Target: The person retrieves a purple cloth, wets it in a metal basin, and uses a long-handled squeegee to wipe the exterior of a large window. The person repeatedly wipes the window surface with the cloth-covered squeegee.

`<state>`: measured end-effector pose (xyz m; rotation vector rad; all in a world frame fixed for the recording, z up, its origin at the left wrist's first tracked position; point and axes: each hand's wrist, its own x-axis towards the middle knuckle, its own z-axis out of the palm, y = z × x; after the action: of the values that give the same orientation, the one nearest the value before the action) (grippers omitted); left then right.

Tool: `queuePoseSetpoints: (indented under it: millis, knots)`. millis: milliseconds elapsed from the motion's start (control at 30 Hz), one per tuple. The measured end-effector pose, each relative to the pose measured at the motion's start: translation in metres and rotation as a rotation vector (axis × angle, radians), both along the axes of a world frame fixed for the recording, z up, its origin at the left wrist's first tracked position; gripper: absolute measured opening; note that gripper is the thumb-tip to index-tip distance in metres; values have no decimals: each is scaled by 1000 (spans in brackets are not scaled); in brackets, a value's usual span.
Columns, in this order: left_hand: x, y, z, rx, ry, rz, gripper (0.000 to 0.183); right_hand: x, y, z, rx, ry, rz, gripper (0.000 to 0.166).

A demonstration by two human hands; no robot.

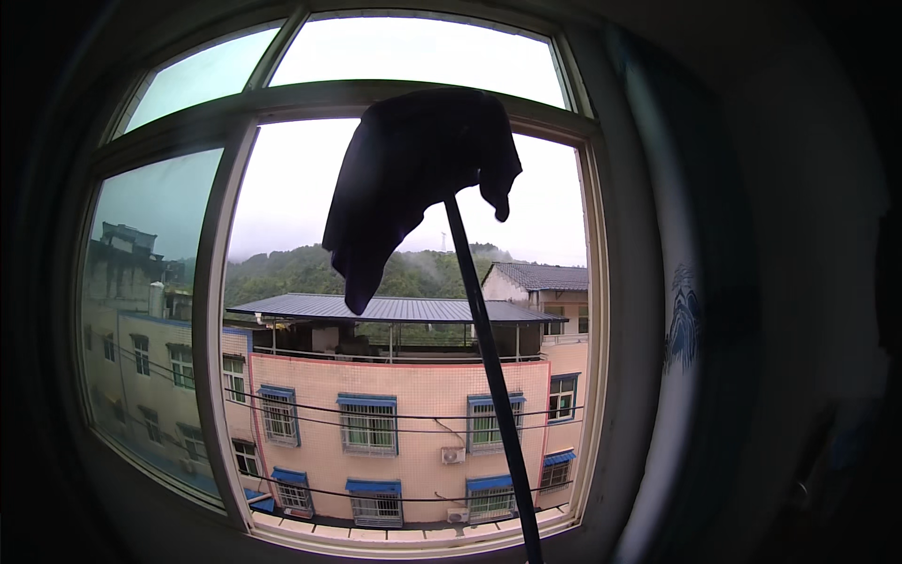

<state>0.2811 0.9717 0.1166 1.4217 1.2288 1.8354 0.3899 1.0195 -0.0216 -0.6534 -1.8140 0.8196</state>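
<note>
Neither of my hands is in view. Before me a long dark pole (493, 359) rises from the bottom edge, leaning slightly left towards its top. A dark cloth (423, 162) is draped over its upper end, hanging lower on the left than on the right. The cloth overlaps the crossbar (317, 99) of the window frame; whether it touches the bar I cannot tell. Behind the pole is the open right part of the window, and at the left stands a tinted glass pane (151, 310).
A curtain (676, 317) with a blue mountain pattern hangs right of the window. The tiled window ledge (409, 536) runs along the bottom. Outside are cables (409, 417), a pink tiled building (423, 381) with barred windows, and a wooded hill (296, 275).
</note>
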Motion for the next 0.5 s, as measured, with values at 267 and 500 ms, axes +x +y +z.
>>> queuePoseSetpoints:
  millis: [267,500]
  knots:
    - [16,21,52,-10,106,114,16,13,2,79,-3,130,114,26]
    - [11,31,164,-41,136,104,26,1,12,163,120,202,195,25]
